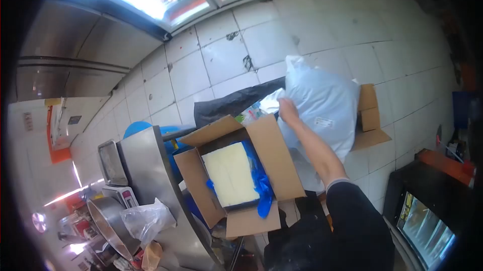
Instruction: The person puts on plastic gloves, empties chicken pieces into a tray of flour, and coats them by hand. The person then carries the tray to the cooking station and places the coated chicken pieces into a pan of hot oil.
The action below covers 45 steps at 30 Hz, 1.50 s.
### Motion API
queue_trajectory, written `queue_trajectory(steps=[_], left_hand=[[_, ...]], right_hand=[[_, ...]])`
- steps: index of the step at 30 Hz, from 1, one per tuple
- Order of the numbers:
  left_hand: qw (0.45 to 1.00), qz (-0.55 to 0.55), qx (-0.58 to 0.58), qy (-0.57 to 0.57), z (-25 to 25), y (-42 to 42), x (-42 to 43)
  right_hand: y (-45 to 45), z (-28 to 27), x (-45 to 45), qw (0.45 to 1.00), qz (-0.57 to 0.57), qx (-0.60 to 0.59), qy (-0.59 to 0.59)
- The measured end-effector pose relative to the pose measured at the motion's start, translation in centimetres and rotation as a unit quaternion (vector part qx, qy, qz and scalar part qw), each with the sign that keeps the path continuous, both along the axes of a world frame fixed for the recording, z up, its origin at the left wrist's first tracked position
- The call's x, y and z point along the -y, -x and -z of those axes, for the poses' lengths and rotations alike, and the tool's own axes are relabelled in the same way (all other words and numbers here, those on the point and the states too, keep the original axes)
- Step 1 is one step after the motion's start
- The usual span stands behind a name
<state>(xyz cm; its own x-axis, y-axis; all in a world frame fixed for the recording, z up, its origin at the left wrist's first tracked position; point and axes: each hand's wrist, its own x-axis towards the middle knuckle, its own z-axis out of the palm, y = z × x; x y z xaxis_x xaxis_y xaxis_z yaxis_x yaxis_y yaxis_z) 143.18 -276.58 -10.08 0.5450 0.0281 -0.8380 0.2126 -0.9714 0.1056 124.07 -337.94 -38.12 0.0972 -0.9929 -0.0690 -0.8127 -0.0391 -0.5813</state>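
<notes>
Clenching its fingers on the edge of the white bag [324,102], the right hand [288,111] has loads of tiled floor [221,59] ahead, but a box flap [276,158] sits pretty close.

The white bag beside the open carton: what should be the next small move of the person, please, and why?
Probably bring the left hand, which is out of view, to the opposite side of the white bag for support: it looks bulky, and only the right hand is seen there, closed on white plastic at its edge.
</notes>
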Motion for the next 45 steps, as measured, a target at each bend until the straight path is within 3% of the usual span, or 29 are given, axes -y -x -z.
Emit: queue_trajectory(steps=[3,5,8,12,14,17,21,23,28,33,35,39,41,45], left_hand=[[0.999,-0.03,0.039,-0.008,-0.5,1.0,2.4],[0.998,-0.042,0.053,-0.017,-0.9,1.3,3.0],[0.996,-0.055,0.065,-0.027,-1.2,1.7,4.0],[0.995,-0.07,0.072,-0.027,-1.0,1.9,4.8],[0.994,-0.078,0.075,-0.023,-0.8,1.9,5.0],[0.994,-0.082,0.074,-0.018,-0.4,2.1,5.1],[0.993,-0.09,0.076,-0.005,0.0,2.2,5.0],[0.992,-0.096,0.077,0.0,0.1,2.4,4.8],[0.99,-0.109,0.085,0.007,0.4,3.0,4.4],[0.989,-0.111,0.094,0.003,0.0,3.5,3.7],[0.988,-0.113,0.101,0.003,0.0,3.6,3.6],[0.988,-0.116,0.106,0.004,-0.2,3.8,3.6],[0.987,-0.116,0.109,0.006,-0.2,3.8,3.6],[0.987,-0.112,0.111,0.008,-0.3,3.9,4.0]], right_hand=[[-2.2,5.0,5.9,0.996,-0.078,-0.05,-0.013],[-2.5,7.8,6.7,0.966,-0.197,-0.132,0.101],[-2.6,8.3,6.7,0.95,-0.232,-0.207,0.04],[-1.2,6.7,7.2,0.946,-0.266,-0.183,0.023],[-1.2,6.1,8.5,0.943,-0.305,-0.088,-0.099],[-0.5,3.8,9.0,0.93,-0.297,-0.119,-0.179],[-0.5,3.9,8.7,0.92,-0.295,-0.161,-0.202],[-0.2,6.9,7.9,0.939,-0.313,-0.145,0.011],[-1.4,3.7,6.0,0.93,-0.335,-0.14,0.062],[-2.1,6.8,4.5,0.918,-0.353,-0.171,0.062],[-2.2,6.9,4.0,0.936,-0.325,-0.119,0.07],[-2.0,5.4,4.6,0.938,-0.331,-0.084,0.067],[-2.6,4.7,5.6,0.927,-0.358,-0.109,-0.034],[-3.2,3.9,6.5,0.934,-0.326,-0.101,-0.103]])
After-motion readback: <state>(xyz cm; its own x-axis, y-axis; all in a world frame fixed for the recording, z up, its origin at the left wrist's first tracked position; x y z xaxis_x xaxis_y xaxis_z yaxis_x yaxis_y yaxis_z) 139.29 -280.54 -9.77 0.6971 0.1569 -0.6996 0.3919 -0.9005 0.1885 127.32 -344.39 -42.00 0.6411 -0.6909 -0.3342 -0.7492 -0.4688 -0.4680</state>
